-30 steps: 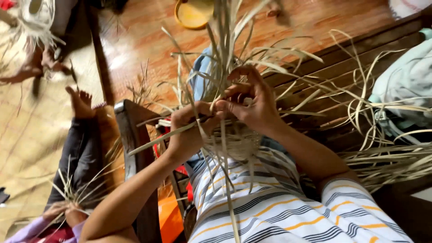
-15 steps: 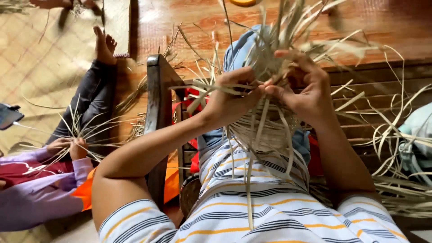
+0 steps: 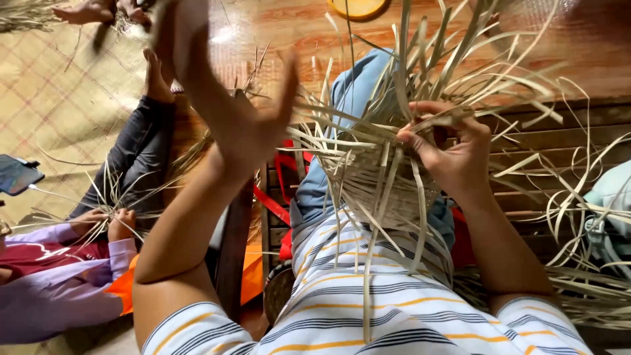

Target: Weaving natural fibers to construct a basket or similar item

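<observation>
While right hand grips — one weave.

so there's a woven mat on the left, a phone near its left edge, a yellow round thing at the wooden floor's top edge, another person in purple sleeves bottom left

A white short-sleeved shirt with grey and yellow stripes, blue trousers, bare forearms
</observation>
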